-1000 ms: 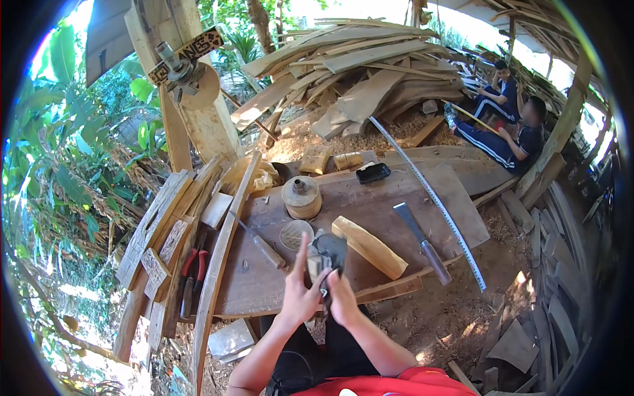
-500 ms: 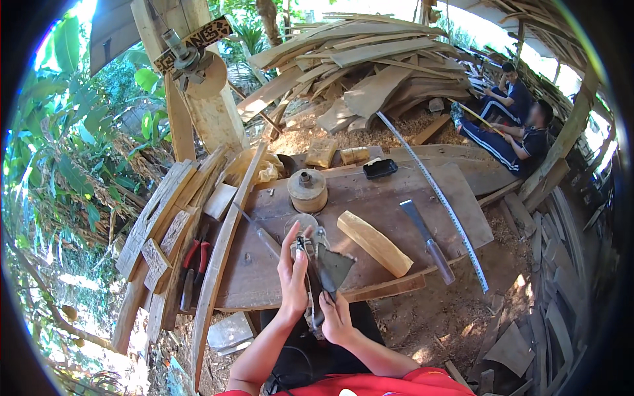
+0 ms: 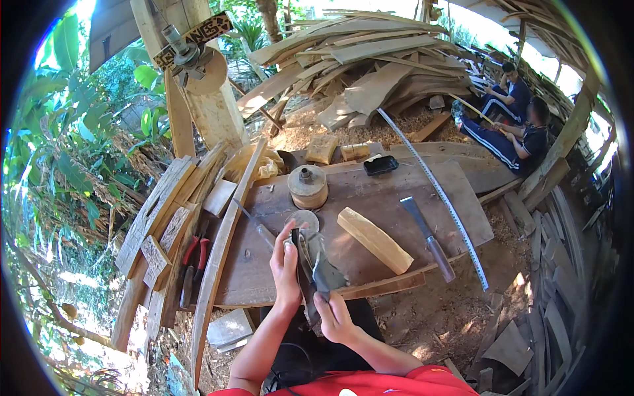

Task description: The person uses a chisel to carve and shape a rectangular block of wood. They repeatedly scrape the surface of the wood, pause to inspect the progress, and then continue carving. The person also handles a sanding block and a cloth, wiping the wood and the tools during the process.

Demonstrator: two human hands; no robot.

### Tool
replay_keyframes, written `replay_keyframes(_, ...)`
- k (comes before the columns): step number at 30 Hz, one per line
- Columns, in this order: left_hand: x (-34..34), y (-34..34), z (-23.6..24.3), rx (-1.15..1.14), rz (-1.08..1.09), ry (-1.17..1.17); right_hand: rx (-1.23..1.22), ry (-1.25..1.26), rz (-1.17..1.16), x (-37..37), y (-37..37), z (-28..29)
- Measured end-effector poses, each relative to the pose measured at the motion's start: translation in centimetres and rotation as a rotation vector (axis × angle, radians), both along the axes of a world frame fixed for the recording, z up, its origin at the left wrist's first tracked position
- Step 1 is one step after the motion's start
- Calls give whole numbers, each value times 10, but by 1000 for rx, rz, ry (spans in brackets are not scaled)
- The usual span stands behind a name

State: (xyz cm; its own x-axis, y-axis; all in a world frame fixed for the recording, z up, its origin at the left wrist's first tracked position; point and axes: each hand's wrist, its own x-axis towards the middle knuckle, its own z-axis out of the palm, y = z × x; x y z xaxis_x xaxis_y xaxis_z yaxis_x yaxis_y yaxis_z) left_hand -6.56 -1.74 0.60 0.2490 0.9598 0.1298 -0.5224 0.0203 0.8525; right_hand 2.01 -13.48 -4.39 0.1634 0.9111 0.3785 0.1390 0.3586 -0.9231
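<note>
Right hand (image 3: 337, 318) has thumb and fingers pressed together, pinching the lower end of a dull grey, thin, ragged-edged sheet (image 3: 330, 272), which spreads upward from that grip beside a long, narrow, near-black piece (image 3: 306, 280). Left hand (image 3: 285, 274) lies along the piece's left side, fingers pointing up; cannot tell whether it clamps. Beyond and right of the grip: pale yellow-brown, elongated wooden block (image 3: 375, 241).

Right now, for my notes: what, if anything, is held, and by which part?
The right hand holds a grey sheet by its near end; what the left hand holds is unclear.
</note>
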Motion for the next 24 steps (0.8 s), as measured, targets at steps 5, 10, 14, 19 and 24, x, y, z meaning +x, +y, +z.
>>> replay_keyframes(5, 6, -18, -18, 228, 36, 335, -58, 432, 34, 13, 36, 32)
replay_keyframes(10, 7, -44, -41, 80, -233, 275, -118, 403, -39, 51, 61, 26)
replay_keyframes(14, 2, -66, -46, 66, -509, 215, 68, -26, -384, 88, 93, 51)
replay_keyframes(19, -7, -58, -48, -226, -373, -54, -159, -515, -568, 154, 108, 83)
replay_keyframes(24, -33, -22, -63, -173, -185, -61, -163, -655, -482, 134, 71, 75)
